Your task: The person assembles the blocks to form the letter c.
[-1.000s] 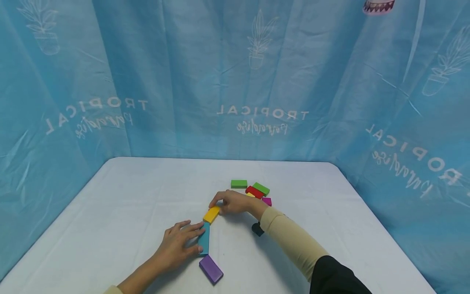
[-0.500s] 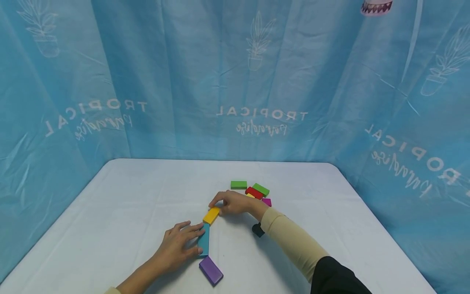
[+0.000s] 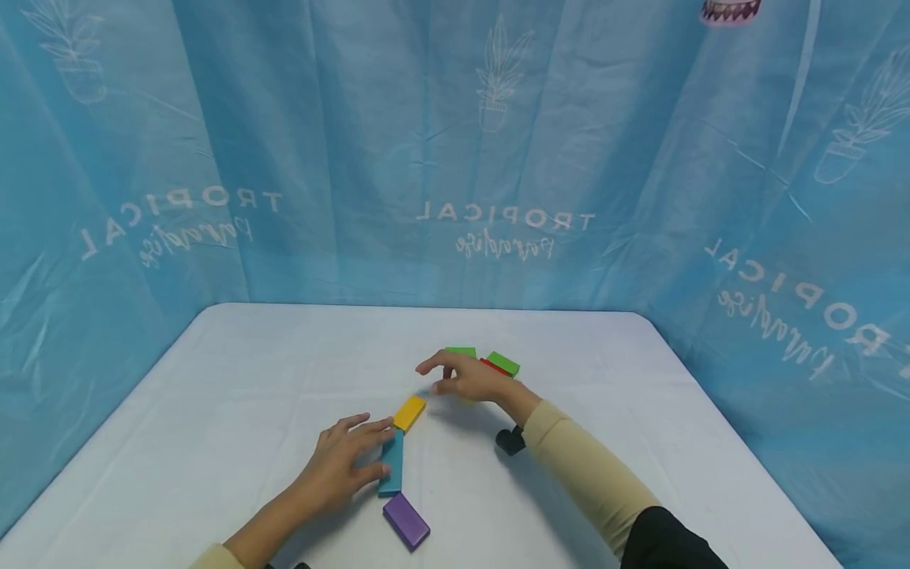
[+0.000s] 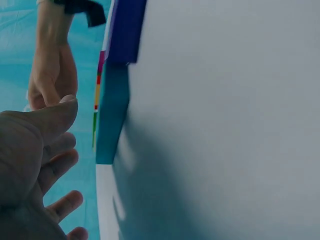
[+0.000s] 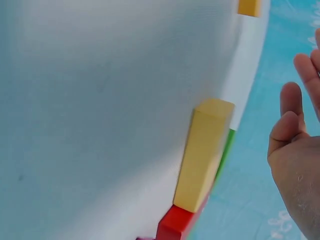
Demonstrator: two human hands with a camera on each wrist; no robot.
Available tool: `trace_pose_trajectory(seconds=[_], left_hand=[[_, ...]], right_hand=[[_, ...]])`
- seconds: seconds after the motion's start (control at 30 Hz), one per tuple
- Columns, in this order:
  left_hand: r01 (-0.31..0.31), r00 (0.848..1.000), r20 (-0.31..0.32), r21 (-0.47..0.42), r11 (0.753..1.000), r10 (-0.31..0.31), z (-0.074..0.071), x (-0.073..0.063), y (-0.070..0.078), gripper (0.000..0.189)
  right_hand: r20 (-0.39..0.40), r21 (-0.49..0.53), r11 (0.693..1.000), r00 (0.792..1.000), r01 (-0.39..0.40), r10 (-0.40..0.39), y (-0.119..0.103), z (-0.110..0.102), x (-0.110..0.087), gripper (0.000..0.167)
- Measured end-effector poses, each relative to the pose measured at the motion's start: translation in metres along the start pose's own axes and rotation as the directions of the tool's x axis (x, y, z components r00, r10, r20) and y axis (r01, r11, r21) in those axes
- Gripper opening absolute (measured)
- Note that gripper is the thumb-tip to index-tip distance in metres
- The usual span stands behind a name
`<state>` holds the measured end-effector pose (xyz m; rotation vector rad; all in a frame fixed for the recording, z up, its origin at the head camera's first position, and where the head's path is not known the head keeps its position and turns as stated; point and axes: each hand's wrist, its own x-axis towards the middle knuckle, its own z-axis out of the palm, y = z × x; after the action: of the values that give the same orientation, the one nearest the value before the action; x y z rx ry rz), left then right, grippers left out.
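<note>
A row of three flat blocks lies on the white table: a purple block (image 3: 407,522) nearest, a blue block (image 3: 392,466) beyond it, then an orange-yellow block (image 3: 409,413). My left hand (image 3: 337,470), fingers spread and loosely bent, is over the blue block's left side; the left wrist view shows its fingers apart from that block. Beyond the row, my right hand (image 3: 469,378) holds nothing, index finger outstretched and thumb below. It partly covers a loose group in the head view. In the right wrist view a pale yellow block (image 5: 202,155) and a red block (image 5: 175,222) lie beside that hand.
Two green blocks, one at the group's right (image 3: 503,363), lie at the far side. A dark wrist camera (image 3: 510,440) hangs under the right forearm. Blue printed curtains (image 3: 441,158) stand behind and beside the white table (image 3: 284,356).
My right hand has let go of the orange-yellow block and risen slightly rightward, over the loose group. My left hand has lifted slightly off the blue block. The row keeps its arrangement.
</note>
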<state>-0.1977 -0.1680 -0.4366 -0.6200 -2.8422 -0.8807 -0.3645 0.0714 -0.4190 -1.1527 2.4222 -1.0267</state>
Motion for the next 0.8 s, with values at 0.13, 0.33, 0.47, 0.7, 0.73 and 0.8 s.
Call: trace_pose_trajectory(seconds=[0.13, 0.33, 0.47, 0.7, 0.73, 0.8], left_hand=[[0.018, 1.0, 0.02, -0.007, 1.0, -0.017, -0.002, 0.011, -0.002, 0.047], [-0.003, 1.0, 0.029, -0.016, 1.0, 0.003, 0.002, 0.025, -0.009, 0.043], [-0.004, 0.999, 0.05, -0.015, 1.0, 0.004, 0.005, 0.031, -0.015, 0.043], [-0.006, 0.997, 0.078, -0.021, 1.0, 0.008, 0.008, 0.037, -0.019, 0.044], [-0.009, 0.997, 0.081, -0.02, 1.0, 0.01, 0.008, 0.038, -0.019, 0.044], [-0.017, 0.997, 0.082, -0.015, 1.0, 0.018, 0.009, 0.039, -0.02, 0.044]], right_hand=[[-0.085, 0.028, 0.999, 0.996, 0.024, -0.021, 0.0, -0.007, -0.01, 0.034], [-0.168, 0.034, 0.999, 0.985, -0.022, 0.028, 0.004, -0.014, -0.024, 0.033], [-0.185, 0.041, 0.996, 0.979, -0.077, 0.083, 0.01, -0.016, -0.034, 0.038], [-0.211, 0.027, 0.975, 0.952, -0.22, 0.221, 0.022, -0.022, -0.045, 0.044], [-0.213, 0.025, 0.97, 0.947, -0.242, 0.241, 0.024, -0.022, -0.046, 0.043], [-0.217, 0.024, 0.962, 0.938, -0.271, 0.27, 0.027, -0.024, -0.048, 0.042]])
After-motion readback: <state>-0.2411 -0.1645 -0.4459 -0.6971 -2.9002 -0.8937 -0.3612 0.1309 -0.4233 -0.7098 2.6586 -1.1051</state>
